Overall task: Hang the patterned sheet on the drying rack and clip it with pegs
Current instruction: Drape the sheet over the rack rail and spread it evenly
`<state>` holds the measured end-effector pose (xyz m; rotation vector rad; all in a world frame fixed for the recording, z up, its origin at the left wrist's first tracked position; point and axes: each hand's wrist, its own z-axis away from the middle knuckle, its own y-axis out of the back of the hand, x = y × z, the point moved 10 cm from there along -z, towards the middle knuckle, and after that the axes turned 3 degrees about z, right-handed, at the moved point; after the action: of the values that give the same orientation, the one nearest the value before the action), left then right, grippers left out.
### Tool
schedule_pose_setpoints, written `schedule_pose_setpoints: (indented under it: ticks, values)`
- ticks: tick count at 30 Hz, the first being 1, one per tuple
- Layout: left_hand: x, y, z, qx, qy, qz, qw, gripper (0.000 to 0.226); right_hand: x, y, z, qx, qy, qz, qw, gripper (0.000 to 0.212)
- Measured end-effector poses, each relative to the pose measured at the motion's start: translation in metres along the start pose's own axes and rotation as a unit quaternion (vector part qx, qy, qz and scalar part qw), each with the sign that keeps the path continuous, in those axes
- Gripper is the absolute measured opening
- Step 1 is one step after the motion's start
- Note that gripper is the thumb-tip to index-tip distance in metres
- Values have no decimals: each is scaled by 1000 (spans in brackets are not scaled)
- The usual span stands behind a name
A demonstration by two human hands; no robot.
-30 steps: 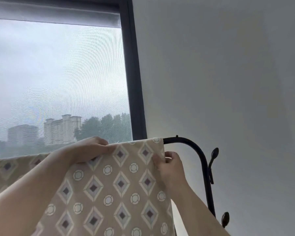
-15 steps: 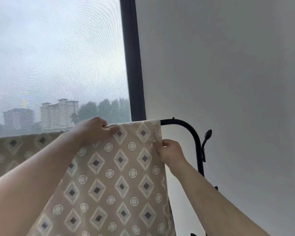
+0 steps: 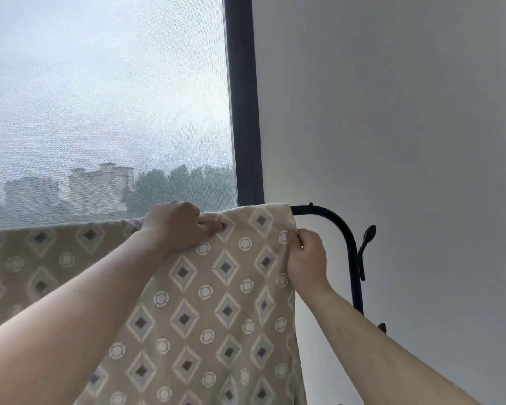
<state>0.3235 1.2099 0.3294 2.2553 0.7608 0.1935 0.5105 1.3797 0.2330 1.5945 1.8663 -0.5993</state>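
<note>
Currently: hanging step, pegs not yet on; none in view.

Sheet (image 3: 216, 302) is draped over the top rail of the drying rack (image 3: 333, 217) and hangs down towards you. Its right edge stops just short of where the black rail bends downward, and its left part runs along the rail out of frame.

Your left grip (image 3: 178, 226) lies over the fold on the rail, with the fingers fairly flat on the front of the cloth. The thumb is hidden. Judged purpose: it pins the cloth to the rail so the weight hanging in front cannot drag it off.

Your right grip (image 3: 306, 260) is closed on the sheet's right edge just below the rail, pinching the hem. Judged purpose: it draws the edge taut and square before clipping.

A small hook (image 3: 368, 233) stands out from the rack's upright, apart from the cloth.

The next move needs a free hand for a peg. Freeing the right one looks safer, since the left anchors the fold. Risk: the sheet slides if both let go.
</note>
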Motion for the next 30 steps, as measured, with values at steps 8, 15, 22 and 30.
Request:
schedule_pose_setpoints:
  ticks: [8, 15, 22, 30]
  values:
    - [-18, -31, -35, -172, 40, 198, 964, 50, -27, -7, -42, -29, -33, 28, 999, 39]
    - [-23, -47, -34, -265, 57, 280, 921, 55, -23, -21, -35, -117, -192, -197, 954, 26]
    - [-11, -30, -24, -351, -5, 402, 846, 30, -40, -17, -56, -109, -190, -209, 953, 29]
    - [-24, -16, -28, -368, -12, 397, 840, 62, -94, -14, -107, -105, 19, 292, 951, 43]
